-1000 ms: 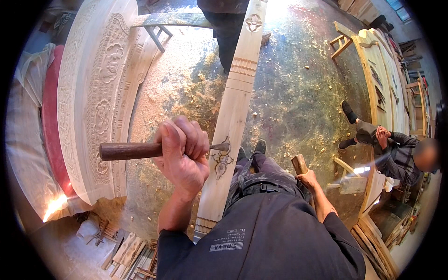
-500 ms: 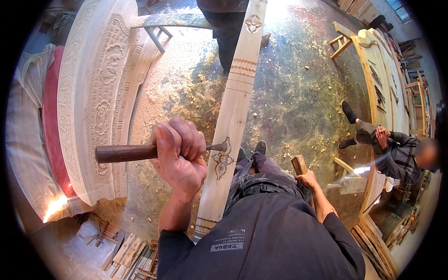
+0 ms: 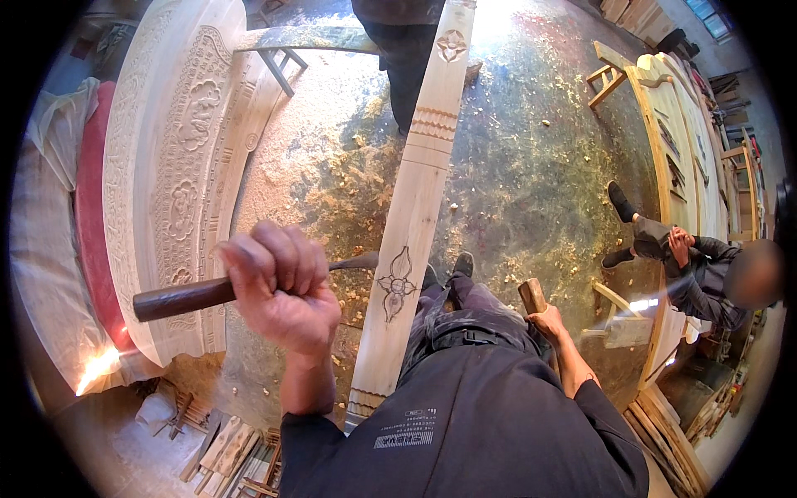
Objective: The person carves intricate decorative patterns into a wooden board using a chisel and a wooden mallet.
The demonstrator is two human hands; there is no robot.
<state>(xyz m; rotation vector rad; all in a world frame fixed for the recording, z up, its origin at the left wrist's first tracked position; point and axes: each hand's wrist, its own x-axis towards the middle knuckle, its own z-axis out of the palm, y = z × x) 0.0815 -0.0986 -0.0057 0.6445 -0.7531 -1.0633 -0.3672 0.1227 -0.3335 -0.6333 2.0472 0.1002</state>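
Observation:
My left hand (image 3: pixel 282 286) is wrapped round a chisel (image 3: pixel 178 299) with a dark wooden handle, held horizontally left of a long pale wooden plank (image 3: pixel 419 183). The chisel's flat blade reaches toward the plank's left edge, above and left of a carved flower (image 3: pixel 397 286); I cannot tell whether it touches. My right hand (image 3: pixel 548 322) grips a wooden mallet (image 3: pixel 532 294) low on the right, beside my leg. The plank runs away from me, with carved bands and another flower at its far end.
A large carved panel (image 3: pixel 178 124) lies at left beside cloth coverings. A person (image 3: pixel 706 274) in dark clothes sits at a right-hand bench (image 3: pixel 656 141) holding tools; another person's legs (image 3: pixel 394 66) are beyond the plank. Shavings litter the floor. Offcuts (image 3: pixel 224 448) lie lower left.
My left hand has moved left and slightly down with the chisel, whose blade has come off the near carved flower to the plank's edge. My right hand has stayed still.

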